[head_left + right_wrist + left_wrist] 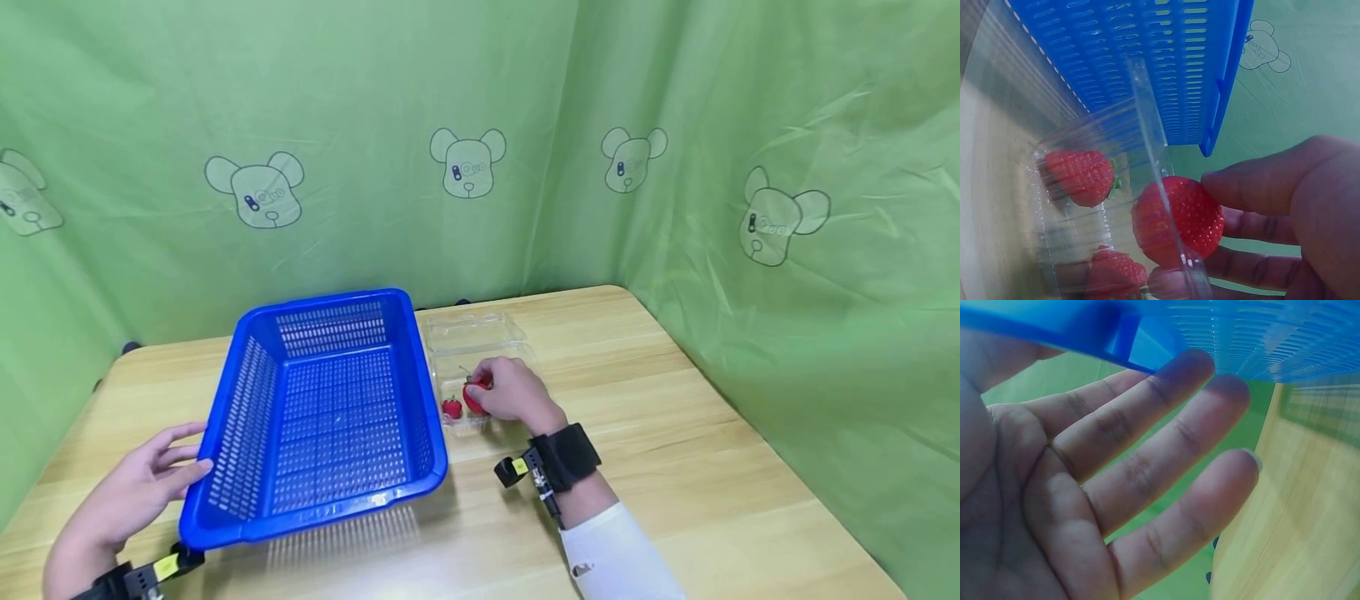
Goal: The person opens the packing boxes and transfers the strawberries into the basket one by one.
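Note:
My right hand (513, 389) pinches a red strawberry (476, 397) between thumb and fingertips over a clear plastic clamshell box (467, 427). Through the box wall in the right wrist view, the held strawberry (1179, 219) shows behind a shiny rim. Two more strawberries lie in the box, one with a green leafy cap (1082, 177) and one lower down (1116, 275). At the left, my left hand (146, 479) holds the side rim of a blue perforated basket (330, 521), thumb over the rim. Its spread fingers (1166, 456) extend under that rim.
The clamshell's transparent lid (472, 332) lies folded back behind the box. Basket and box stand side by side on a light wooden table (637, 392). Green curtains (360, 92) with bear prints hang behind and at both sides.

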`<state>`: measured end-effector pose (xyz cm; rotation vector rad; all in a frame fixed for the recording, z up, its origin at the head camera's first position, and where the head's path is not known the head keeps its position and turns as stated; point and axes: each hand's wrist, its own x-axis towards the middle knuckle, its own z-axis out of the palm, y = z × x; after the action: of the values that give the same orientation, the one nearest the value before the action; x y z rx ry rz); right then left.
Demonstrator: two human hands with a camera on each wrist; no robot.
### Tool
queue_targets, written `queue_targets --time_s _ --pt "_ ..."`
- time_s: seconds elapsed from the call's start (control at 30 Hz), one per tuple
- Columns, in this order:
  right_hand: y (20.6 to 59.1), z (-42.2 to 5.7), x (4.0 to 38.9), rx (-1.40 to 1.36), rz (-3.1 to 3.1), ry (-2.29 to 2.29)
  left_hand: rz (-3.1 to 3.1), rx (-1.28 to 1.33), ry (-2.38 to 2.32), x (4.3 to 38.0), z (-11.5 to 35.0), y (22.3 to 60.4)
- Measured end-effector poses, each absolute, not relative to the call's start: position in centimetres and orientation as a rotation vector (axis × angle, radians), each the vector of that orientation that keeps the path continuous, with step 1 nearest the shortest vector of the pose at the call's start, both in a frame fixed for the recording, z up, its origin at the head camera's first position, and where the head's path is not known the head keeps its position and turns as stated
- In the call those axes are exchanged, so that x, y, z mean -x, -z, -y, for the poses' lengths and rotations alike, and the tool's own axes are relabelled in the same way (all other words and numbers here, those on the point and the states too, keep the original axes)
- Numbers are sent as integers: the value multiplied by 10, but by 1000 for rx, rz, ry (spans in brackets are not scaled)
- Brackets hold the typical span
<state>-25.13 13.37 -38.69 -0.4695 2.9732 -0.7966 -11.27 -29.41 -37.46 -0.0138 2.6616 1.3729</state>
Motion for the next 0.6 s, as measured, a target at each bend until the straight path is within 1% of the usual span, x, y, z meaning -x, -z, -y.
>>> queue_targets --time_s 0.6 --pt "377 -134 247 514 -2981 868 -2667 22 -1374 111 292 371"
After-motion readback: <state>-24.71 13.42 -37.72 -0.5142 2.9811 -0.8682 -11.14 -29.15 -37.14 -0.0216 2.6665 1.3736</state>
